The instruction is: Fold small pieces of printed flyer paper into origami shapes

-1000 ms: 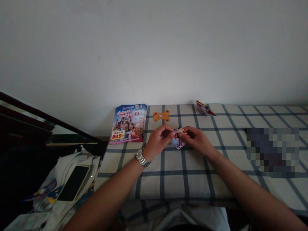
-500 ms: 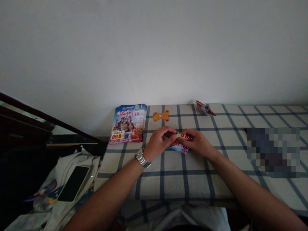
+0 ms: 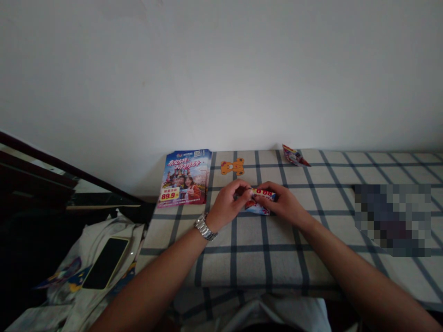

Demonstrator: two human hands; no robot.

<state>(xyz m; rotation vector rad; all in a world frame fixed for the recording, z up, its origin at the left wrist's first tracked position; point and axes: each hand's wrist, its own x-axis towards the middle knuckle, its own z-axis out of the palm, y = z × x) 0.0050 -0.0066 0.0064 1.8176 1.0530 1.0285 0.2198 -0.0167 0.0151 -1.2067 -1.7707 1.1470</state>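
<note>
Between my two hands is a folded flyer (image 3: 259, 208), printed in red, yellow and blue, held just above or on the checked cloth. My left hand (image 3: 232, 201), with a metal watch on its wrist, pinches the flyer's left edge between thumb and fingers. On the other side, my right hand (image 3: 282, 205) grips the right part, its thumb on the near face and its fingers behind. To the left lies a stack of flyers (image 3: 183, 177) with the same kind of print. Another folded flyer (image 3: 295, 156) stands near the wall.
A checked cloth (image 3: 221, 258) covers the table. An orange bear-shaped cutout (image 3: 232, 166) lies beyond my hands. A phone (image 3: 105, 263) rests on pale fabric (image 3: 86, 240) at lower left. A blurred-out dark item (image 3: 391, 221) lies at right. Behind the table rises a white wall (image 3: 221, 83).
The flyer between my hands has turned slightly, so more of its yellow band with red figures shows. Both hands stay in nearly the same place.
</note>
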